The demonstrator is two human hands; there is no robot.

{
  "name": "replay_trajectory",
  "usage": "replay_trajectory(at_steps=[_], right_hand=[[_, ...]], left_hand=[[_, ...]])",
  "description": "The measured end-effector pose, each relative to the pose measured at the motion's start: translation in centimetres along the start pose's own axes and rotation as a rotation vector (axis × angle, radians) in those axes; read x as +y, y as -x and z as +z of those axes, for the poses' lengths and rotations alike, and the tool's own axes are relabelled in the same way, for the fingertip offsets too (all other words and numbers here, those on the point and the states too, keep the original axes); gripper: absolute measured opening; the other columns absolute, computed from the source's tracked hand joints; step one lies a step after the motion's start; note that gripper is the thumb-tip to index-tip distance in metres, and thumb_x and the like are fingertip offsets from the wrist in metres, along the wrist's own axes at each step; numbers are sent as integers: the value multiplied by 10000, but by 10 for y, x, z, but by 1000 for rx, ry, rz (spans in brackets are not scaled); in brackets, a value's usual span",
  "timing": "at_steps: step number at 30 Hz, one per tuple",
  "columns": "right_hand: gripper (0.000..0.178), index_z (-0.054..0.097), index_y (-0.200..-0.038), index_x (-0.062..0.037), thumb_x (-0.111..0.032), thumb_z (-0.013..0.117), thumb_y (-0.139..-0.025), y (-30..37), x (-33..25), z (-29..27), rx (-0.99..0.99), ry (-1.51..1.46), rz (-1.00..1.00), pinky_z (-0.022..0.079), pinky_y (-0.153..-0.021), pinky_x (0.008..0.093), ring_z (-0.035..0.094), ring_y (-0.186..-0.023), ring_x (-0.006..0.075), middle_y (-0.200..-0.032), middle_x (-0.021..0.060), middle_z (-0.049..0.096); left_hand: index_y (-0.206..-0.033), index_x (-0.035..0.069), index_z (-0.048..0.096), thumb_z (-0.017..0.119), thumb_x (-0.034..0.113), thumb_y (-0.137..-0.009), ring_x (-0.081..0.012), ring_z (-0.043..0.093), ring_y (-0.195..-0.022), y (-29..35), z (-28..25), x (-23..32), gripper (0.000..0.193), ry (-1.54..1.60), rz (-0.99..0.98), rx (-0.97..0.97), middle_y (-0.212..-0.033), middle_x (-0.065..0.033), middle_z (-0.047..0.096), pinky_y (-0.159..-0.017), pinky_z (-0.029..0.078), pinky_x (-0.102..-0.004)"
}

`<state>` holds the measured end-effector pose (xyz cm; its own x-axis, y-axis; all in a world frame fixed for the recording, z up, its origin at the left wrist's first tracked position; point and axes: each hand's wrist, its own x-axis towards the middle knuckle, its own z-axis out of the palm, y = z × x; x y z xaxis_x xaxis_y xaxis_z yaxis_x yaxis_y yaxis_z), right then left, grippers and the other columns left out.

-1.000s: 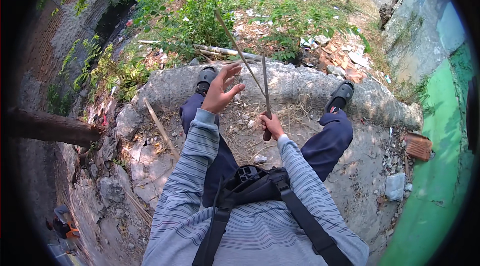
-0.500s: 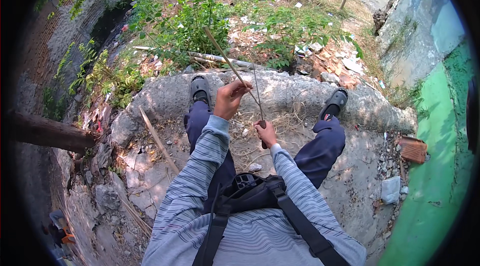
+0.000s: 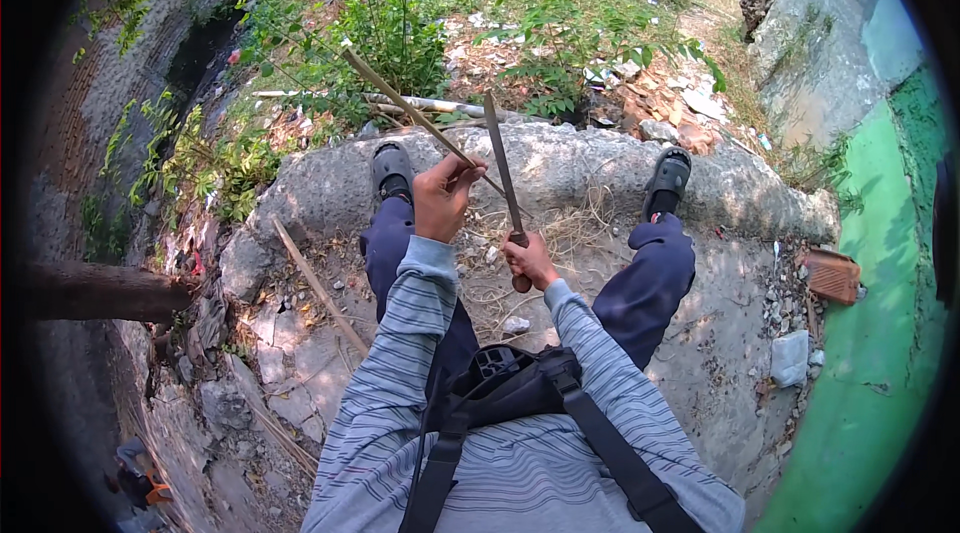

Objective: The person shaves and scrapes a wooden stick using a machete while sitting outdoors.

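My left hand is closed around a thin bamboo stick, which slants up and away to the left. The stick's near end runs past my fingers toward the blade. In my right hand is a machete, gripped by its brown wooden handle, with the long dark blade pointing up and away and its flat side showing. The stick's lower end comes close to the blade, low down near the handle; whether they touch I cannot tell. Below the hands, pale dry shavings lie on the ground between my feet.
A low broken concrete ledge runs under my feet. Another bamboo stick lies on the ground to the left. Green plants grow beyond the ledge. At right are a brick, a white block and a green wall.
The machete has turned from edge-on to show its flat side, its tip swinging left. The stick has tilted farther left, and my left hand has shifted slightly left.
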<state>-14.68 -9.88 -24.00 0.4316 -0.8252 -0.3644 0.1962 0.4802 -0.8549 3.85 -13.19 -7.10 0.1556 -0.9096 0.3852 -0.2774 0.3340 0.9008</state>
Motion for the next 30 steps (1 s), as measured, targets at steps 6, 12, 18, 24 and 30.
replay_trajectory(at_steps=[6, 12, 18, 24, 30], right_hand=[[163, 599, -816, -49, -158, 671, -912, 5, -7, 11, 68, 150, -52, 380, -434, 267, 478, -473, 86, -605, -18, 520], [143, 562, -789, -68, -128, 643, -890, -14, 23, -22, 168, 247, 133, 370, -411, 266, 469, -463, 87, -613, -18, 505], [184, 573, -730, -73, -136, 653, -883, -15, 42, -19, 265, 266, 8, 371, -418, 266, 479, -467, 83, -600, -16, 531], [210, 628, -757, -16, -187, 706, -851, -24, 53, -17, 191, 369, -218, 428, -528, 321, 521, -555, 115, -616, 11, 578], [233, 583, -708, -50, -176, 703, -863, -24, 126, -72, 420, 418, 206, 410, -412, 312, 515, -447, 125, -585, 23, 559]], left_hand=[[-1004, -5, 734, 710, -35, -913, -148, 743, -894, 4, -8, 7, 99, -56, -53, -37, -948, -91, 779, -780, 611, -281], [-1004, 23, 745, 727, 5, -912, -145, 752, -871, -1, -1, 7, 96, -19, -80, -30, -924, -76, 785, -699, 595, -285], [-1013, -15, 730, 687, -42, -922, -165, 745, -918, 1, -2, 11, 104, -52, -43, -96, -956, -88, 777, -781, 613, -283], [-1022, -27, 718, 668, -53, -936, -145, 731, -914, 3, -3, 10, 103, -16, -89, -77, -954, -99, 773, -800, 594, -267], [-1004, -1, 725, 692, -38, -927, -139, 733, -903, 2, -1, 4, 92, 63, -58, -40, -939, -85, 772, -736, 580, -281]])
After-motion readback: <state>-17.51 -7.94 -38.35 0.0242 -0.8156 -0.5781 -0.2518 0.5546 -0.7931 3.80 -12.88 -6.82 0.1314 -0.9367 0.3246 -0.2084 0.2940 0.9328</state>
